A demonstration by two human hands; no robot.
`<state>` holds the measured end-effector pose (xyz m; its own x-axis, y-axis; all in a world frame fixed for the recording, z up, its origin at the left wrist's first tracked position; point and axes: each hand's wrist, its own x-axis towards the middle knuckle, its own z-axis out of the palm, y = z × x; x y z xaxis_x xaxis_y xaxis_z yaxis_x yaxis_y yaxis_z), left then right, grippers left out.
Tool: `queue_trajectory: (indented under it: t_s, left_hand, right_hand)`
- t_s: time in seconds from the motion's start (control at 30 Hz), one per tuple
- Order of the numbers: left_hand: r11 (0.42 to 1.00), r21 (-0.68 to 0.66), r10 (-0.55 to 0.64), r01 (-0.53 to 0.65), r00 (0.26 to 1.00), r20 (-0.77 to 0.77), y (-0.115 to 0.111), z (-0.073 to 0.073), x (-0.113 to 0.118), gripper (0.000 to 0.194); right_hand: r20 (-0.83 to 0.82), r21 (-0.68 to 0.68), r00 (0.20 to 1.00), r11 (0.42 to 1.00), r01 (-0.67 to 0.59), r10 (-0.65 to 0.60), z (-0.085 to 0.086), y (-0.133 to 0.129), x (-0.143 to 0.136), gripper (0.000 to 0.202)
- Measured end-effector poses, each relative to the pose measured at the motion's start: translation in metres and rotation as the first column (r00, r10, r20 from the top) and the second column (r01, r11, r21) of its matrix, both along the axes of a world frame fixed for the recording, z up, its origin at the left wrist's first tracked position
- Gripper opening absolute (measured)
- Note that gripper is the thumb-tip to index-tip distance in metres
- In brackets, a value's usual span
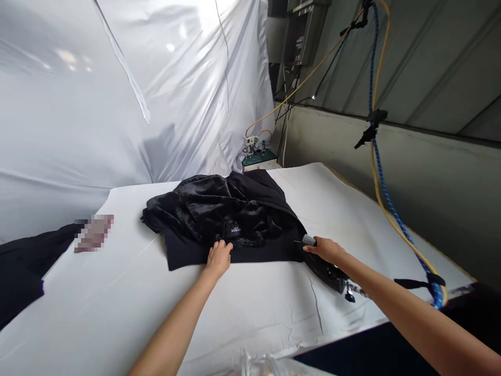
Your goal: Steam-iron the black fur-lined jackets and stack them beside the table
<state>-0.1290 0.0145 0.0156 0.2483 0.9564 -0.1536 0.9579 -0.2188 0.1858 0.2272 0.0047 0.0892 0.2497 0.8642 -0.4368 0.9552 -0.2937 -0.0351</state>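
A black garment (266, 216) with a shiny, furry-looking lining and a "GUESS" label (234, 230) lies spread on the white-covered table. My left hand (219, 257) is at its near edge, fingers curled down on the fabric. Out to the right, my right hand (326, 249) is closed round the handle of a steam iron (326, 274). The iron's dark body rests at the garment's right corner, partly hidden by my hand and forearm. Whether its sole touches the cloth, I cannot tell.
Blue and yellow hoses (381, 172) hang at the right and run down to the table's edge. More dark cloth (27, 261) lies at the left, beside a pixelated pinkish patch (94, 233). White sheeting (78, 115) hangs behind the table (117, 313); a green-topped stand (258, 158) is beyond it.
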Motion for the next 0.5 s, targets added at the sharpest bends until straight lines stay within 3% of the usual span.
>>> queue_trajectory:
  t_s: [0.13,0.3,0.4,0.5]
  left_hand:
    - [0.996,0.06,-0.072,0.065,0.989,0.126,0.002,-0.005,0.026,0.036]
    - [1.0,-0.005,0.03,-0.029,0.997,0.068,0.023,-0.003,0.053,0.039]
    - [0.996,-0.042,0.083,-0.082,0.996,0.032,0.033,0.0,0.056,0.037]
    - [0.992,-0.062,0.113,-0.113,0.994,0.003,0.037,0.002,0.053,0.039]
  right_hand:
    - [-0.014,0.032,0.996,0.996,-0.084,0.084,0.002,0.0,-0.015,0.053]
    - [-0.069,0.07,0.972,0.973,-0.218,0.223,-0.009,0.008,-0.06,0.05]
    - [-0.098,0.079,0.976,0.98,-0.185,0.192,-0.014,0.016,-0.076,0.049]
    - [-0.091,0.079,0.99,0.992,-0.098,0.105,-0.014,0.021,-0.064,0.047]
